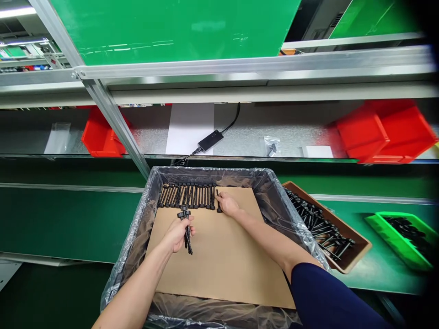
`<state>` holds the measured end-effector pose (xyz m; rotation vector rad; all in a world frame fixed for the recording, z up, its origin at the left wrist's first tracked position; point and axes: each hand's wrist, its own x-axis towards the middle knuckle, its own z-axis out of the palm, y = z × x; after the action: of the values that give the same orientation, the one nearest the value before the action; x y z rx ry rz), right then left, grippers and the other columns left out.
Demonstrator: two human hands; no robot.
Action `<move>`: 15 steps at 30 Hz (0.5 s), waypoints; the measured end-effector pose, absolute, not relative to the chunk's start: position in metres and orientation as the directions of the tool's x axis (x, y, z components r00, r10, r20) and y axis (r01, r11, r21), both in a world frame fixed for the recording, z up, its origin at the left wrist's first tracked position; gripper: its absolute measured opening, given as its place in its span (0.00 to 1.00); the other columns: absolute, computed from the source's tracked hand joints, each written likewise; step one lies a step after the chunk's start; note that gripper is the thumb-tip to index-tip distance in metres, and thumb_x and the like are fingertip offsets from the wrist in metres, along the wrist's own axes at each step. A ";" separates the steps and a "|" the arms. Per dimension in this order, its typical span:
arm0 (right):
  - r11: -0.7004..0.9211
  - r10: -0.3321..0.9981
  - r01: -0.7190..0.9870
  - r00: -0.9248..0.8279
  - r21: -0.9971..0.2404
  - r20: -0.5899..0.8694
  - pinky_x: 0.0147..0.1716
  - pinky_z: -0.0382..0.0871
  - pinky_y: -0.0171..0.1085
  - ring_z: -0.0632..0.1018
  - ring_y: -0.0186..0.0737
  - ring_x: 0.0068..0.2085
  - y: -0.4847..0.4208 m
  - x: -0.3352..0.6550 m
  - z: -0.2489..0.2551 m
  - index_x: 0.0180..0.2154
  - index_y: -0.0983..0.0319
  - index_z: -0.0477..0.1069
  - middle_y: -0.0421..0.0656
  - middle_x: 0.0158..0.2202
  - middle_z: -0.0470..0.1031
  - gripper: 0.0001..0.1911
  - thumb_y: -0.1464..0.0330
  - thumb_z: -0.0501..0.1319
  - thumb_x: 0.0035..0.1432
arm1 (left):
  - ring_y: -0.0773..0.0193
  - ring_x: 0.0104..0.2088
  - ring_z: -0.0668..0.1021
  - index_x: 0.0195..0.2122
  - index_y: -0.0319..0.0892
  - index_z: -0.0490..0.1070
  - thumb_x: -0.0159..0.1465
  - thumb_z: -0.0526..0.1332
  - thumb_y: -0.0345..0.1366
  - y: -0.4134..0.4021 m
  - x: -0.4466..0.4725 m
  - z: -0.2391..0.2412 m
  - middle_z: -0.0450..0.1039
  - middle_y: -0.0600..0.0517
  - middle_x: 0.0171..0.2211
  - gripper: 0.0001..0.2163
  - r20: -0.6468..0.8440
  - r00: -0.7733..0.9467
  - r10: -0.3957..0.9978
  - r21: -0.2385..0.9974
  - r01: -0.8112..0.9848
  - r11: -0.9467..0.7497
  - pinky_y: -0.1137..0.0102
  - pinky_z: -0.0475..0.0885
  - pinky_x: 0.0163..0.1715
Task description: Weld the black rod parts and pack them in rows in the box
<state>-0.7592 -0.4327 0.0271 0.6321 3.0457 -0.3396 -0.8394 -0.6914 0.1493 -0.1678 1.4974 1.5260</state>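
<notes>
Black bolts (187,230) stood in a small bunch in the left hand (176,236), which was closed around them. Their heads pointed up and away from the person, and their long sides ran nearly straight away from the body. The right hand (227,204) was a little farther out and to the right of the left hand. Its fingers were pinched narrow on one bolt (218,204) and held it down on the cardboard sheet (222,260). That bolt lay at the right end of the row of bolts (187,195), just beside the last one, with its long side pointing the same way as the others. The row lay just past the left hand's fingertips, near the far edge of the sheet. The bunch was very close to the row. The right hand was the nearer one to the row's open end. The sheet lay inside a box (137,219) lined with clear plastic. To the right of the right arm, outside the box, sat a brown tray (360,257) full of more bolts, and past it a green tray (384,238).
</notes>
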 end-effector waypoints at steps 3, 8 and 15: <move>0.869 0.420 0.416 -0.906 -0.267 -0.042 0.52 0.60 0.37 0.68 0.45 0.49 -0.432 -0.764 0.026 0.57 0.64 0.67 0.52 0.49 0.70 0.25 0.78 0.48 0.60 | 0.68 0.25 0.76 0.37 0.36 0.70 0.56 0.63 0.26 -0.691 -0.838 0.148 0.70 0.50 0.27 0.08 -0.663 -0.532 0.526 0.709 -0.671 0.216 0.68 0.77 0.32; 0.738 0.527 0.458 -0.850 -0.495 0.000 0.54 0.59 0.39 0.68 0.47 0.52 -0.438 -0.759 0.038 0.56 0.69 0.67 0.55 0.51 0.69 0.24 0.79 0.49 0.58 | 0.67 0.27 0.77 0.34 0.36 0.73 0.53 0.68 0.27 -0.691 -0.840 0.141 0.72 0.50 0.28 0.08 -0.588 -0.570 0.574 0.767 -0.618 0.172 0.68 0.76 0.33; 0.110 0.359 0.272 -0.908 -0.956 -0.217 0.28 0.68 0.33 0.74 0.38 0.31 -0.532 -0.745 0.086 0.39 0.63 0.75 0.44 0.33 0.74 0.17 0.59 0.55 0.61 | 0.68 0.26 0.74 0.33 0.36 0.75 0.41 0.75 0.34 -0.692 -0.843 0.132 0.73 0.51 0.28 0.18 -0.515 -0.645 0.564 0.832 -0.534 0.149 0.72 0.71 0.26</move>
<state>-0.7454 -0.5320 0.0857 0.6811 2.3907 -2.0323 -0.8434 -0.6918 0.1319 0.0299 1.5787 1.6343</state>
